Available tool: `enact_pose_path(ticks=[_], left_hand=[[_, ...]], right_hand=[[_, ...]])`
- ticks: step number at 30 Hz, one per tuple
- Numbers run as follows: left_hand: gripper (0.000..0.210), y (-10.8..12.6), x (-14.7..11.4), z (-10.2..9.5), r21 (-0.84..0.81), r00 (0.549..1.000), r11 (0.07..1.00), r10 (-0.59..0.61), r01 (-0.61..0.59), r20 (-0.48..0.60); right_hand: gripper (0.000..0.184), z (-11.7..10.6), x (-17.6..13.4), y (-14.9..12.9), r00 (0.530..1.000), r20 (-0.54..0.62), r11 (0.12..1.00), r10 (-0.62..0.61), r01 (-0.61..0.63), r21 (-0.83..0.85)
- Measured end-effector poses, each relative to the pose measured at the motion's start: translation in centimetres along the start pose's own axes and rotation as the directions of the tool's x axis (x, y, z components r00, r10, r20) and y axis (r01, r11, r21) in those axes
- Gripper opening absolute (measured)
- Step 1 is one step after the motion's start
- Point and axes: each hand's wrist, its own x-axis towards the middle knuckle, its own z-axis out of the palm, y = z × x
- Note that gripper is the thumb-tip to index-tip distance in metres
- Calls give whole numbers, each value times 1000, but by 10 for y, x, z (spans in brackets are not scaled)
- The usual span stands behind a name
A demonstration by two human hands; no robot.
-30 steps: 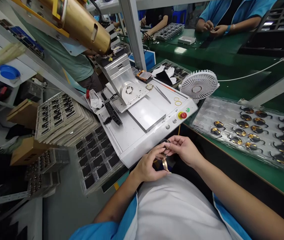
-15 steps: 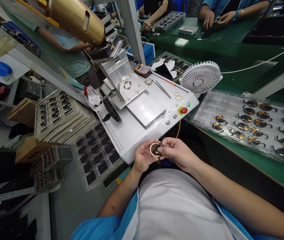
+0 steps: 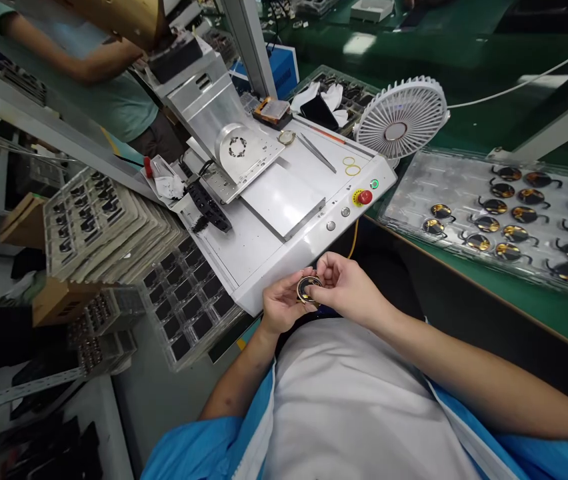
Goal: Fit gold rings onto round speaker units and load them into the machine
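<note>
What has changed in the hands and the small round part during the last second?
One second ago the left hand held a gold ring low, edge-on, while the right hand held a dark part above it. Both hands then rose toward the white machine, and now the ring with the dark part inside it faces up between both hands. The tray of gold parts and the fan kept their places.

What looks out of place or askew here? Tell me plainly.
Little stands out. The stack of trays left of the white machine is fanned out unevenly, not squared. White cloths lie crumpled over a tray behind it. The left hand and right hand hold a small round part between them, apparently intact.
</note>
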Motion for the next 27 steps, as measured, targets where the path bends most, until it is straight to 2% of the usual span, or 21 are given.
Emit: enact_pose_path(ticks=[6, 10, 12, 17, 24, 27], left_hand=[[62, -2, -1, 0, -53, 1000, 999, 6, -5, 27], [61, -3, -1, 0, -30, 999, 999, -34, 33, -25], [58, -3, -1, 0, -4, 998, 1000, -30, 30, -51], [57, -4, -3, 1, 8, 998, 999, 32, -32, -52], [58, -5, -1, -1, 98, 994, 990, 98, -103, 48], [55, -3, 1, -1, 98, 993, 989, 114, -115, 12]], right_hand=[[29, 0, 1, 4, 1000, -12, 1000, 6, -6, 12], [39, -2, 4, 7, 999, 25, 994, 46, -48, 102], [46, -4, 5, 8, 995, 37, 988, 88, -92, 123], [53, -12, 6, 11, 971, 82, 974, 225, -227, 13], [64, -9, 4, 23, 978, 89, 972, 187, -197, 131], [65, -9, 11, 21, 981, 88, 980, 172, -180, 89]])
